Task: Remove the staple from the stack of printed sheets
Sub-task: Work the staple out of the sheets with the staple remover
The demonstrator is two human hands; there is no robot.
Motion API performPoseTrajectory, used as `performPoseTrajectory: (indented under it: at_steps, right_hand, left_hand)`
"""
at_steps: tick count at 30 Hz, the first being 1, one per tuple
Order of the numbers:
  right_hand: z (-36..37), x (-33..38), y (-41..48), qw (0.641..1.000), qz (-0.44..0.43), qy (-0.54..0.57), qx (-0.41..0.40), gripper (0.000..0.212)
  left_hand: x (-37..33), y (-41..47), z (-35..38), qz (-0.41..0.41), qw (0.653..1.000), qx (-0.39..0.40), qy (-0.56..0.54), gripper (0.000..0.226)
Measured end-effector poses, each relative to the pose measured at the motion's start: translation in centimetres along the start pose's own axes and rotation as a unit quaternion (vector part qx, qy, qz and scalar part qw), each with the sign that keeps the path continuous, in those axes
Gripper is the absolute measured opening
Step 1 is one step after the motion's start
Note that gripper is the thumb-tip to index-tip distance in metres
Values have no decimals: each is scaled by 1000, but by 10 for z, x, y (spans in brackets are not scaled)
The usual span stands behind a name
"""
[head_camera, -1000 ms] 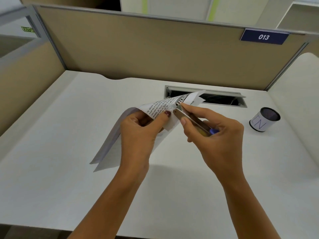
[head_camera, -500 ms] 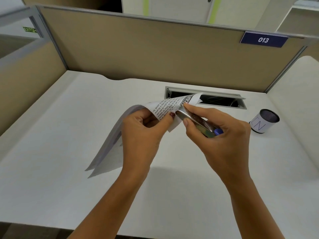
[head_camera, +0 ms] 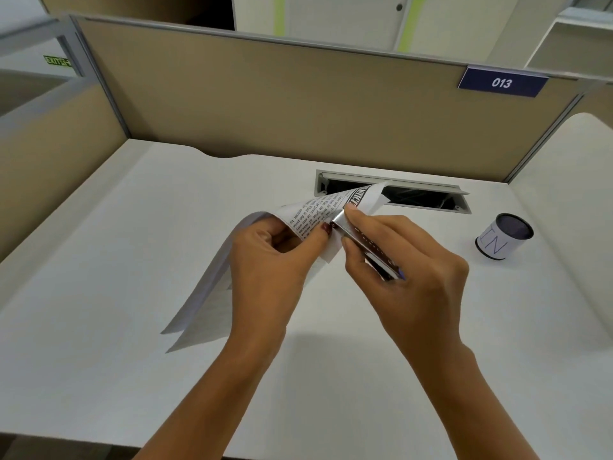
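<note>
- stack of printed sheets (head_camera: pixel 308 212) is lifted over the middle of the table (head_camera: pixel 99 327) and bent over in a curve. its printed top corner points to the far edge, and its loose lower corners hang toward the left side of the table.
- left hand (head_camera: pixel 268 260) holds the stack from the near side, with the thumb pressed on the printed face and the other fingers curled behind the paper.
- right hand (head_camera: pixel 411 273) is closed round a slim metal tool (head_camera: pixel 363 244), with the forefinger laid along its top and the thumb below.
- tip of the tool meets the paper just beside the left thumb nail, near the top corner of the stack.
- staple is too small to see, so i cannot tell if it is in the paper or out.
- small round cup (head_camera: pixel 504 239) with the letters "in" stands upright near the right edge, well apart from the hands.
- long cable slot (head_camera: pixel 424 194) lies open in the table near the far edge, behind the paper corner.
- beige partition (head_camera: pixel 298 104) closes the far edge, with a blue label (head_camera: pixel 501 83) reading "013" at its upper right.
</note>
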State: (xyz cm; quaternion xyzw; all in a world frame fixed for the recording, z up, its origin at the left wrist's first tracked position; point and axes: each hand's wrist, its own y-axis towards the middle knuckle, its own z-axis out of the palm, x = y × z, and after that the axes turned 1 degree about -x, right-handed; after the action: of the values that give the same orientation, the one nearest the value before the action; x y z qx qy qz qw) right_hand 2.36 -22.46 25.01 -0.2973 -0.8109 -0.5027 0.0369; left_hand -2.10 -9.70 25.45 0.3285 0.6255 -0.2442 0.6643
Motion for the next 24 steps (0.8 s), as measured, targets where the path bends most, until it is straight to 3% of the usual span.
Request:
performPoseTrajectory:
  at_steps: [6,14,20,24]
  right_hand:
    - [3,5,1,996,66,52,-8,33]
    - [8,16,-1,998,45,-13,-39,33]
    - [14,22,-1,970,188,127,-83,36]
    - [15,28,-3,953,243,154,-91,37]
  left_hand:
    - [1,-3,0,7,1000,-10,1,25]
    - [-1,-7,5,53,998,-29,19,22]
    - [-4,-7,8,63,996,-53,30,30]
    - [-3,-6,6,53,998,-37,22,26]
